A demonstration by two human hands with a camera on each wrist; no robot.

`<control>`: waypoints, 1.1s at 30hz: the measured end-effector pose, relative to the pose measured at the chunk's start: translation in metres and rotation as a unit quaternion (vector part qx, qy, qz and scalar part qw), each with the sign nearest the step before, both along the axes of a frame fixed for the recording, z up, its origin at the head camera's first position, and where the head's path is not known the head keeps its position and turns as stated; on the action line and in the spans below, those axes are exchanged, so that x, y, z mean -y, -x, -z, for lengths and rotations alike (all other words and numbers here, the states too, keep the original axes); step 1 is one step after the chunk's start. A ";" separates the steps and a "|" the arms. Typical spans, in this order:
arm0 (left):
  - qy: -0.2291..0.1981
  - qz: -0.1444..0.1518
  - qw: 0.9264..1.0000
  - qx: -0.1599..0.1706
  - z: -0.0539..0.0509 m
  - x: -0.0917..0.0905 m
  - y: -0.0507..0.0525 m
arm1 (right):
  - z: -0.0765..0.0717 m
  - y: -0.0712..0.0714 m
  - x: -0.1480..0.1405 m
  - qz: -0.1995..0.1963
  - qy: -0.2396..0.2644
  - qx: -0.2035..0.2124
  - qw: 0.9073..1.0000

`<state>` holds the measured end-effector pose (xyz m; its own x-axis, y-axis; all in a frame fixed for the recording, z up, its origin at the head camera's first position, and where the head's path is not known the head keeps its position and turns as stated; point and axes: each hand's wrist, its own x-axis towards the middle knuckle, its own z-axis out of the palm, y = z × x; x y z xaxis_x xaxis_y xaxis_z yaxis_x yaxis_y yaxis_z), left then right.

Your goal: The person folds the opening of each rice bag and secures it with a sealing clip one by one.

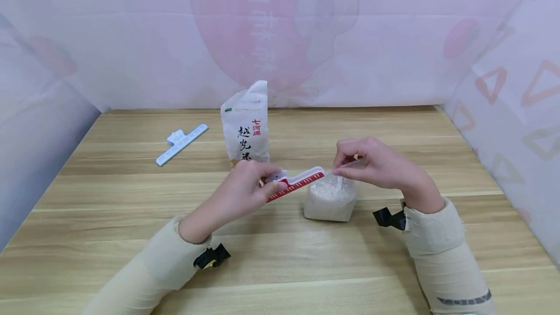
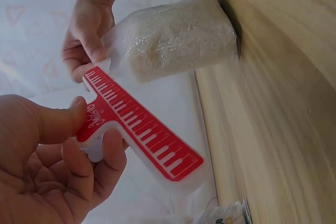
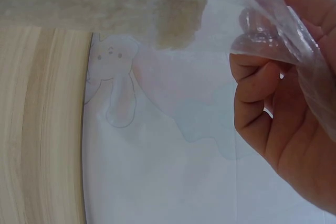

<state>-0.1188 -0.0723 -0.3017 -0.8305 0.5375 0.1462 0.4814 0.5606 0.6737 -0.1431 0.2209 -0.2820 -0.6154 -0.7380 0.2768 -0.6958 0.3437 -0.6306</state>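
Observation:
My left hand [image 1: 245, 186] pinches the handle of a red and white bag clip [image 1: 302, 182] between thumb and fingers. In the left wrist view the clip's long bar [image 2: 144, 124] shows a piano-key pattern, and its far end lies close to the bag's neck. A clear plastic bag of rice [image 1: 331, 201] stands on the table. My right hand [image 1: 380, 164] pinches the bag's gathered top, to the right of the clip. Seen from the right wrist, the loose film [image 3: 289, 30] crosses the fingers and hides part of them.
Behind my left hand stands a white rice package [image 1: 247, 123] with printed characters, its lower part covered by the hand. A light blue bag clip [image 1: 181, 145] lies at the back left of the wooden table [image 1: 271, 276]. Printed cloth walls [image 1: 144, 62] enclose the back and sides.

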 end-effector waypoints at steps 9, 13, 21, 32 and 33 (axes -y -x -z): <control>0.001 -0.008 0.998 -0.055 0.004 -0.005 -0.004 | 0.001 0.000 0.000 -0.005 0.010 -0.003 1.000; 0.006 -0.010 0.998 -0.061 0.007 -0.008 -0.005 | 0.000 -0.001 0.000 -0.005 0.011 -0.004 1.000; -0.005 -0.012 0.999 -0.046 0.013 -0.012 -0.005 | 0.001 -0.001 0.001 -0.006 0.011 -0.004 1.000; -0.005 0.014 0.998 -0.053 0.012 -0.013 -0.001 | 0.002 0.000 0.002 0.001 0.005 -0.008 1.000; -0.004 0.015 0.999 -0.051 0.011 -0.013 0.000 | 0.002 0.000 0.002 0.000 0.006 -0.010 1.000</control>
<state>-0.1185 -0.0589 -0.3131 -0.7944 0.5606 0.2340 0.5649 0.5401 0.6238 -0.1429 0.2190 -0.2840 -0.6093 -0.7348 0.2980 -0.7089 0.3364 -0.6199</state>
